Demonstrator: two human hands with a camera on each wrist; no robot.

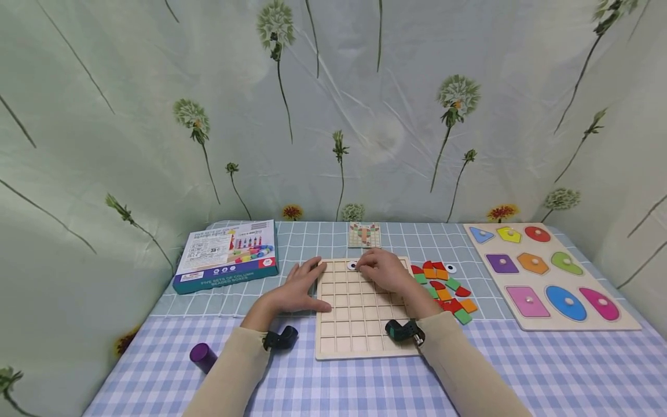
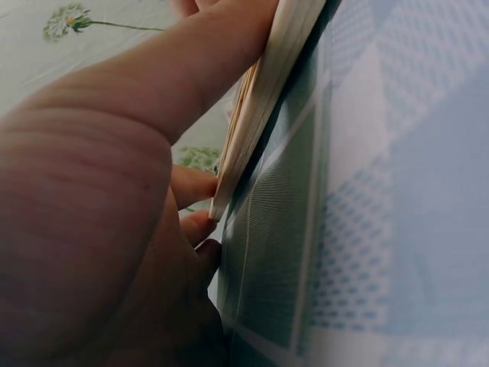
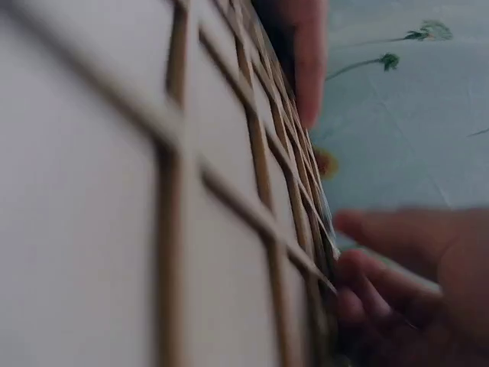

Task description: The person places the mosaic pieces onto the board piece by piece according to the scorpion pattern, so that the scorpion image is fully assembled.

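A wooden grid board (image 1: 344, 339) lies on the table in front of me. My left hand (image 1: 299, 289) rests along its left side, thumb over the edge and fingers reaching toward the top corner. In the left wrist view, the fingertips (image 2: 200, 183) touch the board's side (image 2: 256, 126). At the top row, my right hand (image 1: 385, 271) pinches a round white eye piece (image 1: 352, 265) by its right edge. The right wrist view shows the thumb and bent fingers close together at the board's far part; the piece itself is mostly hidden there.
Right of the board lie several red, green and orange pieces (image 1: 443, 294) and another eye piece (image 1: 451, 269). A small pattern card (image 1: 364, 235) stands behind. A knobbed shape puzzle (image 1: 500, 289) is at the right, a boxed toy (image 1: 226, 255) at the left, a purple cylinder (image 1: 202, 357) near my left sleeve.
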